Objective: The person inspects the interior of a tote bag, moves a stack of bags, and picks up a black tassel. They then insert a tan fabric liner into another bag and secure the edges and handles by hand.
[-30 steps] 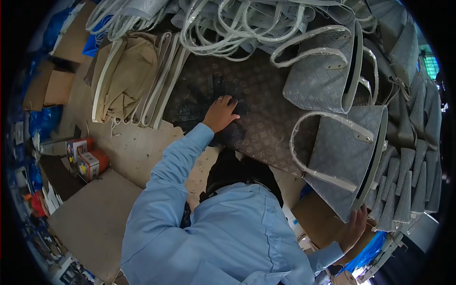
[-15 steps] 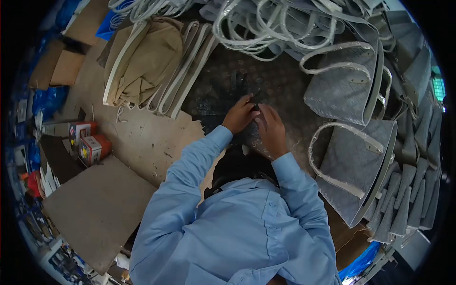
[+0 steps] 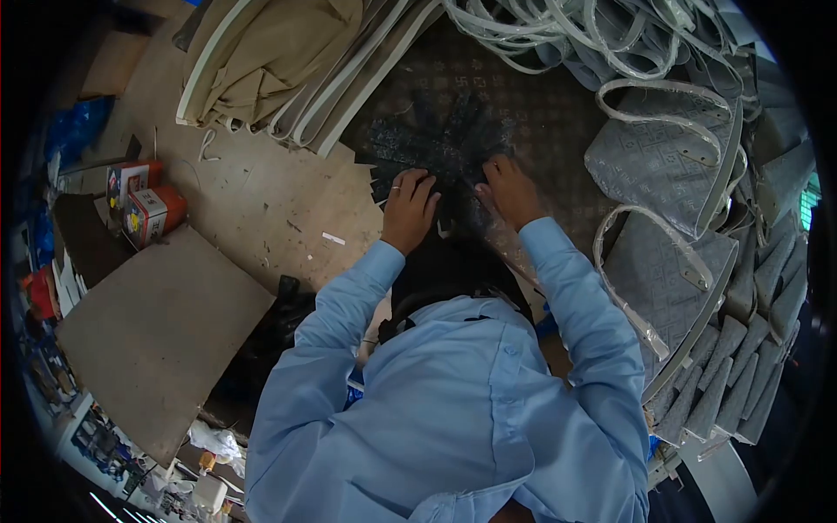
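Black strips (image 3: 446,131) lie fanned out in an overlapping heap on the dark patterned sheet in front of me. My left hand (image 3: 408,212) rests at the near left of the heap, fingers a little apart and touching the strips. At the near right edge is my right hand (image 3: 513,193), its fingers bent down onto the strips and its thumb apart from them. Neither hand visibly holds anything. What lies under the fingertips is hidden.
Grey bags with handles (image 3: 667,157) stand at the right, beside stacked grey pieces (image 3: 728,375). Wrapped pale handles (image 3: 558,30) pile up at the back. Folded brown pieces (image 3: 279,65) lie back left. Orange-and-white tins (image 3: 155,213) and a brown board (image 3: 166,340) are at the left.
My hands, close together over the strips before, have moved apart and nearer to my body. More of the black heap now shows between and beyond them. The camera view has shifted.
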Tool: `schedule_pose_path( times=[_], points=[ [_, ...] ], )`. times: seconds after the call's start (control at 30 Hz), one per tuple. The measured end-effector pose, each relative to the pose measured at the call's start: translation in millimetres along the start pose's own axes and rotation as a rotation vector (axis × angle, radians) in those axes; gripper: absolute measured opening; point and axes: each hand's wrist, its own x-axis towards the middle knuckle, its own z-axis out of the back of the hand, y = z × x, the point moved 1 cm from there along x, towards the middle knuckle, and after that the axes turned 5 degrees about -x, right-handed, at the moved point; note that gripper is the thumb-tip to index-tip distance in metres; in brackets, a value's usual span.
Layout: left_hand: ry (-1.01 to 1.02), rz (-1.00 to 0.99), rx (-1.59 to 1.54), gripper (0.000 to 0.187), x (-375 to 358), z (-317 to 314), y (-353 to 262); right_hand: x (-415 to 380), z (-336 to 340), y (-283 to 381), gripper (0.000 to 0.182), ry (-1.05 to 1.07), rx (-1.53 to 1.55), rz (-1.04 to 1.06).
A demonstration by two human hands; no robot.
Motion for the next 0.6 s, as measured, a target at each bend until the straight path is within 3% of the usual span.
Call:
schedule_pose_path(
  times=[0.23, 0.37, 0.4, 0.47, 0.5, 0.53, 0.6],
  points=[
    [0.043, -0.061, 0.117, 0.031, 7.0, 0.5, -5.9, 16.8, 15.5, -8.7, 0.028, 0.187, 0.047, 0.1],
    [0.064, -0.06, 0.167, 0.031, 11.5, 2.7, -5.8, 28.8, 19.5, -7.2, 0.021, 0.188, 0.024, 0.058],
    [0.076, -0.068, 0.166, 0.032, 12.4, 2.5, -5.5, 34.1, 23.1, -20.7, 0.019, 0.062, 0.301, -0.018],
    [0.077, -0.069, 0.163, 0.032, 14.0, 4.8, -5.1, 45.7, 56.3, -26.0, 0.017, -0.2, 0.478, -0.115],
    [0.078, -0.054, 0.141, 0.031, 15.7, 6.0, -5.9, 52.9, 91.3, -23.0, 0.017, -0.339, 0.381, -0.137],
    [0.083, -0.044, 0.119, 0.029, 16.9, 6.4, -6.6, 53.6, 114.8, -16.7, 0.017, -0.339, 0.378, -0.136],
    [0.108, 0.018, 0.024, 0.026, 22.1, 9.9, -2.0, 49.8, 146.5, -4.2, 0.017, -0.477, 0.56, -0.365]
  ],
)
